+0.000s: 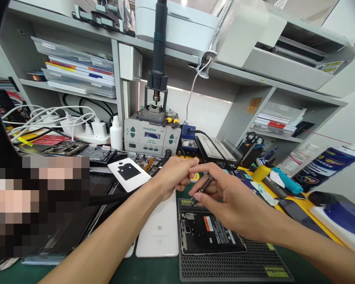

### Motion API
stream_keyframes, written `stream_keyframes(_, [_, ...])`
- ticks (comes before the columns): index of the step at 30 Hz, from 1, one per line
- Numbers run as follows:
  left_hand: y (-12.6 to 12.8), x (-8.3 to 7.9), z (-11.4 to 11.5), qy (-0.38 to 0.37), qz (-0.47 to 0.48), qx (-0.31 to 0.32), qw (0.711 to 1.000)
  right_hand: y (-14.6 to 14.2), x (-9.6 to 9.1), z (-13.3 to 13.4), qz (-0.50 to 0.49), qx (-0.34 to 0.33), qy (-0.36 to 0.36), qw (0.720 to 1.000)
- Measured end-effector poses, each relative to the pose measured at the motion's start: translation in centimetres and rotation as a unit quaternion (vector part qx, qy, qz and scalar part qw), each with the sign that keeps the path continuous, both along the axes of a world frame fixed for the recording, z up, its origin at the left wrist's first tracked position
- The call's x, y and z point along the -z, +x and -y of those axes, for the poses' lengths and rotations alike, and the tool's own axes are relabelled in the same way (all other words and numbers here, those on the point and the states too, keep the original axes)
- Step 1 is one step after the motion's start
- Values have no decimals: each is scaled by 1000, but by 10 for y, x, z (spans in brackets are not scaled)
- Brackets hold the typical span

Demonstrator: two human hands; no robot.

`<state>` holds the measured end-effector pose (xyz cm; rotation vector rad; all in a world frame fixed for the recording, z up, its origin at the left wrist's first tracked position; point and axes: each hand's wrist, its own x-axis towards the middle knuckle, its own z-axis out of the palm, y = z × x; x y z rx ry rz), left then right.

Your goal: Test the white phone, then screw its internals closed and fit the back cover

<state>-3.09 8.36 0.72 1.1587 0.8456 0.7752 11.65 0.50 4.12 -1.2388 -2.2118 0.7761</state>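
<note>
An opened phone (208, 232) with its back cover off lies on a black perforated mat (248, 262). Its dark battery with an orange label faces up. My right hand (227, 197) pinches a thin dark screwdriver (201, 190), tip pointing down at the phone's upper left corner. My left hand (173, 175) hovers just left of it, fingers curled together close to the tool's top end; what they grip, if anything, is hidden. A white back cover (158, 230) lies left of the mat.
A grey rework station (149, 136) stands behind the hands, a white bottle (116, 134) to its left. Chargers and white cables (47, 118) fill the left. Dark phone screens (73, 221) lie at front left. Scissors (253, 139), a spray can (325, 165) and small tools sit right.
</note>
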Motion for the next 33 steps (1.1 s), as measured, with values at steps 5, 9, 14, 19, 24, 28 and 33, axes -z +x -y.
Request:
stream_keyframes(5, [0, 0, 0, 1, -1, -1, 1000, -3, -2, -1, 28, -1, 4, 1000])
stream_keyframes(9, [0, 0, -1, -2, -2, -7, 1000, -5, -4, 0, 51, 10, 8, 999])
stream_keyframes(14, [-1, -1, 0, 3, 6, -2, 1000, -6, -6, 1, 76, 9, 16, 997])
stream_keyframes(19, [-2, -2, 1, 5, 18, 0, 1000, -3, -9, 0, 128, -2, 30, 991])
stream_keyframes(24, [-2, -1, -2, -10, 12, -12, 1000, -3, -15, 0, 249, -11, 56, 967])
stream_keyframes(28, [-2, 1, -5, -15, 13, -21, 1000, -7, -20, 4, 277, -29, 57, 959])
stream_keyframes(33, [-4, 3, -8, -19, 18, -24, 999, -8, -18, 3, 279, 1, 71, 958])
